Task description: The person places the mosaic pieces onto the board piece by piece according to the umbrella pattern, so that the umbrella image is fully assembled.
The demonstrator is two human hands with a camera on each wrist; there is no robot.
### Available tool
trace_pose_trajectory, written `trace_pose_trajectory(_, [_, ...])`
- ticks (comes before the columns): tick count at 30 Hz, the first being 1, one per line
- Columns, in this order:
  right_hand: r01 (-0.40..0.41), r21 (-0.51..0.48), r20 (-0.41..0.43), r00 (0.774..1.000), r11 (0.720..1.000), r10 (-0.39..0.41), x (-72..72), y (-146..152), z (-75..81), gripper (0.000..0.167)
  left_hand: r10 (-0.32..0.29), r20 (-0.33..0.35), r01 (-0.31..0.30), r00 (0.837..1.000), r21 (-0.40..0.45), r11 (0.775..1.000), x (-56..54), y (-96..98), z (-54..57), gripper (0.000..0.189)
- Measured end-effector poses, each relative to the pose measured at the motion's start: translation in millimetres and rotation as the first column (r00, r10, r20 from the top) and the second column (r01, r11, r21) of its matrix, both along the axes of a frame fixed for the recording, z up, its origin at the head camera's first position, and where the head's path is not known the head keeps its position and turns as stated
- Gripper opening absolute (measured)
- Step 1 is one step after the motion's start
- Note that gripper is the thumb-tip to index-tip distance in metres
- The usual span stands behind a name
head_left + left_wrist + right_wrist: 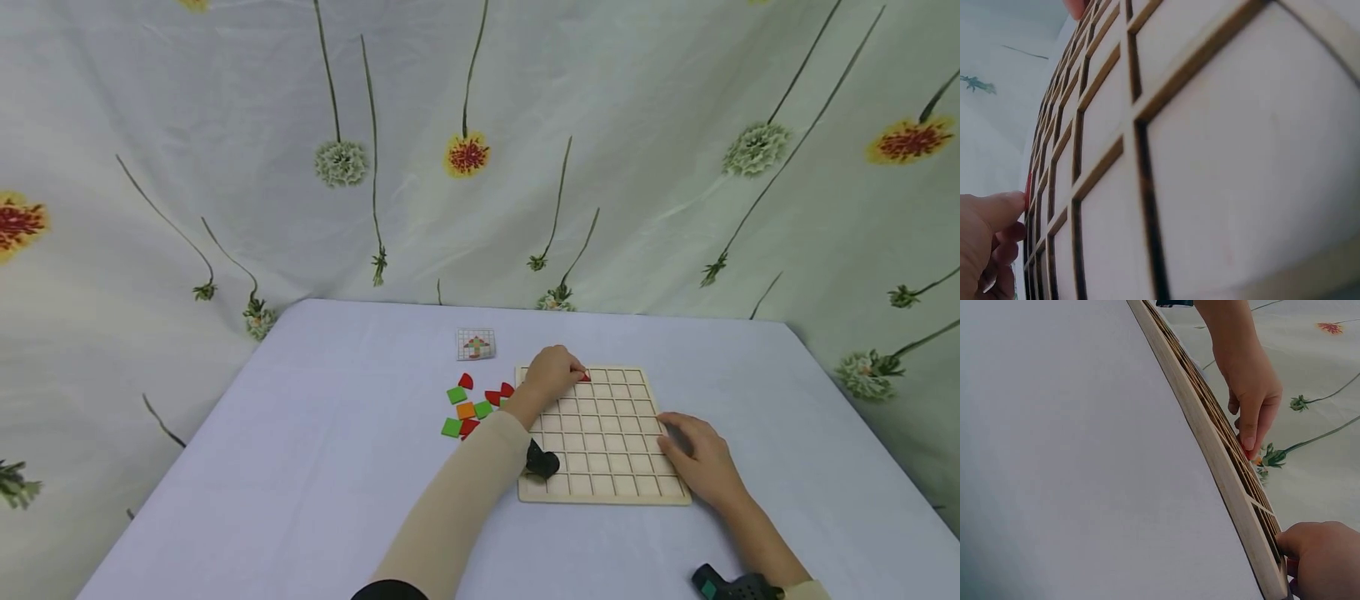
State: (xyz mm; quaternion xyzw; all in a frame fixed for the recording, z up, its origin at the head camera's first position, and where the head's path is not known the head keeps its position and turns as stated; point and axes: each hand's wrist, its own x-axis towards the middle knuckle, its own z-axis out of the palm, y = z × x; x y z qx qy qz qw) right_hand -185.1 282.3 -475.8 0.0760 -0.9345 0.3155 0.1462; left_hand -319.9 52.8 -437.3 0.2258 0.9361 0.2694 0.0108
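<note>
A square wooden grid board point(600, 442) lies on the table in front of me. Near the board's far edge, my left hand point(551, 372) pinches a small red piece point(585, 377) between thumb and fingers. That red piece point(1028, 186) shows at the fingertips in the left wrist view, touching or just over the far cells; which one I cannot tell. At the board's right side, my right hand point(701, 458) holds the rim with thumb and fingers. In the right wrist view the right hand point(1322, 559) laps over the pale wooden rim point(1215, 456).
Left of the board lie loose pieces: green squares point(457, 395), an orange square point(466, 410) and red rounded pieces point(466, 381), some partly behind my left forearm. Beyond them is a small card point(476, 344) with a coloured figure on a grid. A flowered cloth point(420, 208) hangs behind the table.
</note>
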Motion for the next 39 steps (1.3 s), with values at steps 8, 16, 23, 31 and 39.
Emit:
trace_pose_trajectory(8, [-0.002, -0.001, -0.010, 1.000, 1.000, 0.002, 0.9, -1, 0.5, 0.033, -0.012, -0.071, 0.006, 0.997, -0.078, 0.997, 4.0, 0.5, 1.6, 0.020])
trace_pose_trajectory(16, [-0.013, 0.002, -0.034, 0.999, 1.000, 0.013, 2.7, -1, 2.2, 0.033, -0.050, -0.121, 0.039, 0.991, -0.087, 0.995, 7.7, -12.5, 6.5, 0.021])
trace_pose_trajectory(23, [-0.014, 0.003, -0.037, 0.999, 1.000, 0.015, 1.9, -1, -0.8, 0.033, -0.036, -0.116, 0.034, 0.993, -0.020, 0.999, 14.5, -38.3, 9.6, 0.018])
trace_pose_trajectory(31, [-0.022, -0.005, -0.048, 0.999, 1.000, 0.022, 2.0, 0, -2.0, 0.032, -0.002, -0.119, 0.001, 0.993, -0.010, 1.000, 22.3, -64.8, 8.1, 0.019])
trace_pose_trajectory(39, [-0.020, -0.004, -0.047, 0.999, 1.000, 0.020, 2.7, -2, 0.1, 0.032, 0.013, -0.137, -0.009, 0.990, 0.029, 1.000, 25.7, -90.1, 6.6, 0.019])
